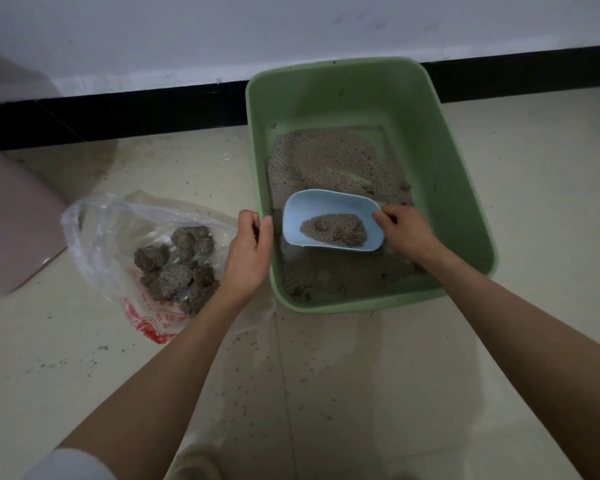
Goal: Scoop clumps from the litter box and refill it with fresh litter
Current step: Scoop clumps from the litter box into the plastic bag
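Two bare hands work at a green rectangular plastic litter box (pixel 465 174) on the floor. Left hand (pixel 248 252) grips its left rim; right hand (pixel 404 230) grips a pale blue plastic scoop (pixel 326 211) holding a clump (pixel 333 229). Left lies a clear plastic bag (pixel 97 230) of grey clumps (pixel 179 265), its red print unreadable.

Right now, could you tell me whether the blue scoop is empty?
No, the blue scoop, held by the right hand over the green litter box, carries a clump of litter.
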The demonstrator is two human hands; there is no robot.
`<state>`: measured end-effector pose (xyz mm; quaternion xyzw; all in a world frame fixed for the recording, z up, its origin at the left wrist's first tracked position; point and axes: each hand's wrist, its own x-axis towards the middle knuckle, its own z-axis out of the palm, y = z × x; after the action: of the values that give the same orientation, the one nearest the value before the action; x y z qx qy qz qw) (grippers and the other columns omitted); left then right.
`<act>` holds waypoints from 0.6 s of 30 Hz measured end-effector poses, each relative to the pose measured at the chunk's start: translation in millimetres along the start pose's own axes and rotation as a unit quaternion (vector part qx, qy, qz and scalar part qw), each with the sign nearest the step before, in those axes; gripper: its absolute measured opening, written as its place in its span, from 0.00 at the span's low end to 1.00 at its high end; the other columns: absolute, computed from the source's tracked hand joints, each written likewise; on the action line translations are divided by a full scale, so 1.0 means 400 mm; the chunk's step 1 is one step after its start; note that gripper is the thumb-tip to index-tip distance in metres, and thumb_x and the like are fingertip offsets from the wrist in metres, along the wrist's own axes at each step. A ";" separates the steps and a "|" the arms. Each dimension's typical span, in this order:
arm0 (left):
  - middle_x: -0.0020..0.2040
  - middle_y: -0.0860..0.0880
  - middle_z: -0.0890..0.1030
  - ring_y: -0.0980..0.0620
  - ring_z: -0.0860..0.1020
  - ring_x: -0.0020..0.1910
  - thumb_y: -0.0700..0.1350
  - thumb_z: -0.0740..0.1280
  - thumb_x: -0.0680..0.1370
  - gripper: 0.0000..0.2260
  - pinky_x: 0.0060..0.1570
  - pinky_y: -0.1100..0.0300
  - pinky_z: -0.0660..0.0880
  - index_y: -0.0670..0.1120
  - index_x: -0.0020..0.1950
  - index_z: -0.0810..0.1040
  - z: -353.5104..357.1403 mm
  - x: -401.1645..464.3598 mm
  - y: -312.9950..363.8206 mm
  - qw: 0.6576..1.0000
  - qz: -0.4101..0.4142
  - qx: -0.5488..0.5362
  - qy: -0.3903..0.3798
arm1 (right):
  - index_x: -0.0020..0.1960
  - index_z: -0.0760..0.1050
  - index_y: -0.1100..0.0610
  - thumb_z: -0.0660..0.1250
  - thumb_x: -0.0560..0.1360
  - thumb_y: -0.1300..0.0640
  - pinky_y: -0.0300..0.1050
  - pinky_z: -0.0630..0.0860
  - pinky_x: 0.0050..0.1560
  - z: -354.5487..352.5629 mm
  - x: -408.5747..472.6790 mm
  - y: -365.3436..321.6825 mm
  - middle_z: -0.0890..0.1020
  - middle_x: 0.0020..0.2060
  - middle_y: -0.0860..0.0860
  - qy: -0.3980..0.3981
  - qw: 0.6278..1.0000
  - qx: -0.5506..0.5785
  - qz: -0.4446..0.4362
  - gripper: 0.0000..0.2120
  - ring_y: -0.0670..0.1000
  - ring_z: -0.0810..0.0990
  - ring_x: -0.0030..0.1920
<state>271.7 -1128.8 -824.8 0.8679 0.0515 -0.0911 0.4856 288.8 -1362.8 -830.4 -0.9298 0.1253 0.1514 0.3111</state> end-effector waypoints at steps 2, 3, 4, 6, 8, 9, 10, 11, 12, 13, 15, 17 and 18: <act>0.31 0.51 0.61 0.54 0.60 0.28 0.49 0.53 0.82 0.12 0.30 0.57 0.59 0.48 0.40 0.57 -0.001 0.002 -0.002 1.000 0.000 -0.008 -0.002 | 0.35 0.67 0.61 0.57 0.80 0.57 0.47 0.56 0.32 -0.023 -0.012 -0.001 0.69 0.29 0.55 0.016 1.000 -0.020 0.000 0.16 0.52 0.65 0.32; 0.31 0.51 0.61 0.54 0.60 0.28 0.49 0.53 0.82 0.12 0.30 0.57 0.59 0.49 0.40 0.57 -0.001 0.003 -0.003 1.000 0.002 -0.013 -0.005 | 0.37 0.69 0.63 0.57 0.80 0.56 0.46 0.57 0.34 -0.033 -0.018 -0.001 0.71 0.31 0.56 0.024 0.999 -0.031 -0.001 0.16 0.54 0.67 0.34; 0.31 0.51 0.61 0.54 0.60 0.27 0.49 0.53 0.82 0.12 0.30 0.57 0.59 0.50 0.39 0.57 0.000 0.004 -0.004 1.000 0.004 -0.015 -0.009 | 0.39 0.71 0.65 0.57 0.80 0.56 0.45 0.60 0.36 -0.044 -0.024 -0.003 0.72 0.34 0.58 0.033 0.999 -0.041 -0.001 0.16 0.55 0.69 0.36; 0.31 0.50 0.61 0.54 0.60 0.27 0.49 0.53 0.82 0.13 0.29 0.59 0.58 0.50 0.38 0.56 -0.001 0.004 -0.002 1.000 0.004 -0.012 -0.015 | 0.43 0.74 0.66 0.57 0.80 0.55 0.46 0.65 0.39 -0.066 -0.036 -0.011 0.75 0.37 0.59 0.055 0.997 -0.049 -0.001 0.16 0.57 0.73 0.39; 0.31 0.50 0.62 0.52 0.62 0.28 0.50 0.53 0.82 0.11 0.30 0.57 0.60 0.47 0.41 0.58 -0.002 0.007 -0.004 1.000 -0.002 -0.005 -0.020 | 0.42 0.74 0.65 0.57 0.80 0.55 0.47 0.67 0.40 -0.088 -0.052 -0.030 0.77 0.38 0.61 0.073 0.996 -0.044 -0.007 0.15 0.57 0.74 0.40; 0.31 0.49 0.64 0.51 0.64 0.28 0.50 0.53 0.82 0.12 0.31 0.56 0.63 0.45 0.43 0.60 -0.004 0.007 -0.007 1.000 -0.006 -0.002 -0.022 | 0.41 0.72 0.63 0.57 0.80 0.55 0.47 0.67 0.39 -0.099 -0.061 -0.044 0.76 0.37 0.60 0.080 0.996 -0.042 -0.013 0.15 0.57 0.74 0.39; 0.31 0.49 0.66 0.49 0.67 0.29 0.51 0.54 0.81 0.12 0.33 0.54 0.67 0.44 0.44 0.62 -0.008 0.005 -0.010 1.000 -0.010 -0.006 -0.021 | 0.39 0.70 0.62 0.57 0.80 0.55 0.47 0.66 0.39 -0.109 -0.070 -0.061 0.75 0.36 0.59 0.086 0.995 -0.043 -0.020 0.15 0.57 0.73 0.39; 0.32 0.48 0.70 0.47 0.71 0.32 0.51 0.54 0.81 0.12 0.37 0.52 0.71 0.43 0.46 0.64 -0.015 -0.002 -0.014 1.000 -0.010 -0.011 -0.017 | 0.38 0.69 0.62 0.57 0.80 0.55 0.46 0.64 0.38 -0.117 -0.079 -0.080 0.74 0.34 0.58 0.089 0.994 -0.047 -0.030 0.15 0.57 0.72 0.38; 0.35 0.46 0.73 0.45 0.74 0.35 0.50 0.54 0.81 0.11 0.41 0.50 0.74 0.43 0.47 0.67 -0.025 -0.013 -0.021 1.000 -0.002 -0.012 -0.003 | 0.37 0.68 0.61 0.57 0.80 0.54 0.46 0.63 0.37 -0.123 -0.088 -0.101 0.72 0.32 0.56 0.087 0.994 -0.050 -0.043 0.15 0.56 0.71 0.37; 0.39 0.45 0.76 0.44 0.76 0.39 0.48 0.55 0.81 0.09 0.42 0.51 0.75 0.43 0.48 0.69 -0.040 -0.028 -0.030 1.000 0.012 -0.010 0.021 | 0.36 0.67 0.61 0.56 0.80 0.54 0.46 0.61 0.35 -0.126 -0.095 -0.125 0.70 0.30 0.55 0.079 0.994 -0.053 -0.056 0.16 0.56 0.69 0.35; 0.44 0.45 0.76 0.45 0.76 0.44 0.42 0.57 0.80 0.05 0.43 0.56 0.71 0.44 0.49 0.71 -0.084 -0.066 -0.056 0.995 0.042 0.003 0.092 | 0.32 0.64 0.59 0.56 0.80 0.54 0.45 0.59 0.32 -0.119 -0.106 -0.178 0.67 0.27 0.52 0.048 0.993 -0.067 -0.084 0.19 0.54 0.66 0.32; 0.49 0.43 0.75 0.44 0.73 0.50 0.38 0.60 0.78 0.05 0.49 0.57 0.67 0.42 0.52 0.73 -0.145 -0.101 -0.100 0.984 0.052 0.055 0.164 | 0.30 0.62 0.56 0.55 0.81 0.53 0.44 0.58 0.30 -0.095 -0.112 -0.236 0.67 0.26 0.51 0.016 0.990 -0.091 -0.111 0.21 0.51 0.64 0.29; 0.51 0.41 0.74 0.42 0.72 0.53 0.37 0.61 0.76 0.07 0.52 0.55 0.66 0.40 0.54 0.73 -0.178 -0.115 -0.128 0.974 0.045 0.098 0.199 | 0.29 0.62 0.55 0.55 0.81 0.53 0.43 0.58 0.29 -0.078 -0.114 -0.265 0.67 0.26 0.51 0.005 0.987 -0.102 -0.122 0.21 0.51 0.65 0.28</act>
<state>225.3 -1041.4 -821.7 0.9135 0.0987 0.1006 0.3817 287.9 -1293.5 -733.1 -0.9658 -0.0034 0.1199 0.2297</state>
